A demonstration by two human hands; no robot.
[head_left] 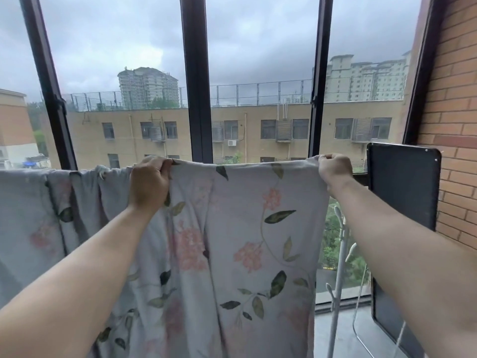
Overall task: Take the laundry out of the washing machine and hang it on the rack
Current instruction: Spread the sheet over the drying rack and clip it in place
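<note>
A large pale grey sheet (232, 228) printed with pink flowers and green leaves hangs in front of the window, filling the lower left and middle of the head view. My left hand (149, 182) grips its top edge near the middle. My right hand (334, 169) pinches the top right corner at the same height, and the edge runs taut between them. Left of my left hand the cloth (51, 192) hangs bunched in folds. Whatever bar carries the sheet is hidden under the fabric. The washing machine is out of view.
Tall dark window frames (197, 81) stand just behind the sheet. A black panel (405, 187) juts from the brick wall (454, 104) at right. Below my right arm stands a white stand with hooks (340, 254), on a grey floor (335, 334).
</note>
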